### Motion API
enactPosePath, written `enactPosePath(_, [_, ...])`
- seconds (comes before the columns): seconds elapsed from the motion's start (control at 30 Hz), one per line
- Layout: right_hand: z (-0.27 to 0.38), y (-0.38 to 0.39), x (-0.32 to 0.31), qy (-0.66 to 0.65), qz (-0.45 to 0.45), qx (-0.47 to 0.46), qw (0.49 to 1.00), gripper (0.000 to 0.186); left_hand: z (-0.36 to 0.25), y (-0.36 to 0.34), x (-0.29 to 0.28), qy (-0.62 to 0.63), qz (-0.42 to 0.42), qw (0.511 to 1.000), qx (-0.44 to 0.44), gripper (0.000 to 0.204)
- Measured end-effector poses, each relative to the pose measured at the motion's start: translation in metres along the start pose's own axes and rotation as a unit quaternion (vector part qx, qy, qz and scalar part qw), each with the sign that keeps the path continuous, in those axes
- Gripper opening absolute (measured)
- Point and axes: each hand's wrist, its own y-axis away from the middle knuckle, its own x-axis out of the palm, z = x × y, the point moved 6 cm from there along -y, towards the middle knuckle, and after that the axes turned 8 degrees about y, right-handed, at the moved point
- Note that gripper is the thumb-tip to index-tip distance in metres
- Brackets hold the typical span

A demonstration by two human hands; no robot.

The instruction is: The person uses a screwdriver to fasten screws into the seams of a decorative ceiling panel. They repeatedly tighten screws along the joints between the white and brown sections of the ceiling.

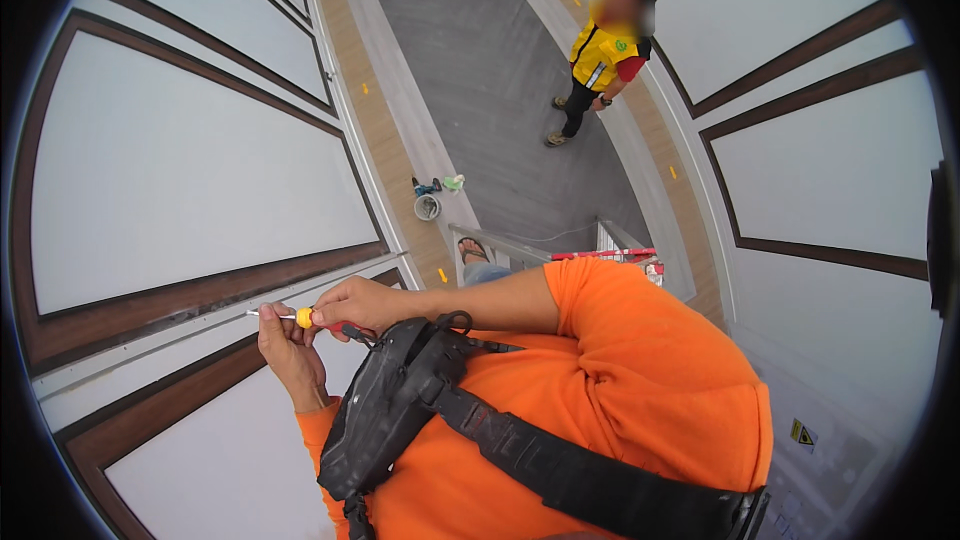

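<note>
A screwdriver (304,317) with a yellow and red handle lies across both hands at the left, its thin metal shaft pointing left toward the wall. Closed round the handle is my right hand (358,304), which comes across from the right. My left hand (290,352) reaches up from below, thumb and fingers pinched at the shaft near its tip. Whether a small screw sits at the tip is too small to tell. Just beyond the hands runs a pale ledge (210,312) along the panelled wall, with a dark brown trim strip (200,292) above it.
Far below on the floor stand a bucket (427,207), a blue and black power tool (426,186) and a green-white item (454,182). A ladder (605,248) with red parts is beneath me, near my sandalled foot (472,248). A person in a yellow vest (598,58) stands across the corridor.
</note>
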Motion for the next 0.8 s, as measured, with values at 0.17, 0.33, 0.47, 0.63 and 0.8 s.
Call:
enactPosePath(0.17, [0.008, -0.004, 0.009, 0.101, -0.080, -0.071, 0.989, 0.031, -0.009, -0.002, -0.021, -0.025, 0.010, 0.999, -0.029, 0.041])
enactPosePath(0.33, [0.017, 0.009, 0.001, 0.322, -0.121, -0.103, 0.933, 0.032, -0.001, 0.005, -0.049, 0.061, 0.019, 0.996, -0.065, 0.052])
enactPosePath(0.47, [-0.005, 0.015, 0.003, 0.289, -0.107, -0.082, 0.948, 0.034, 0.018, 0.034, -0.041, 0.105, 0.046, 0.986, -0.125, 0.060])
enactPosePath(0.63, [-0.007, 0.027, -0.009, 0.293, -0.106, -0.075, 0.947, 0.032, 0.037, 0.057, -0.060, 0.048, 0.086, 0.993, -0.068, 0.053])
enactPosePath(0.8, [-0.009, 0.033, -0.006, 0.373, -0.075, -0.110, 0.918, 0.032, 0.037, 0.076, -0.087, 0.032, -0.066, 0.997, -0.034, 0.042])
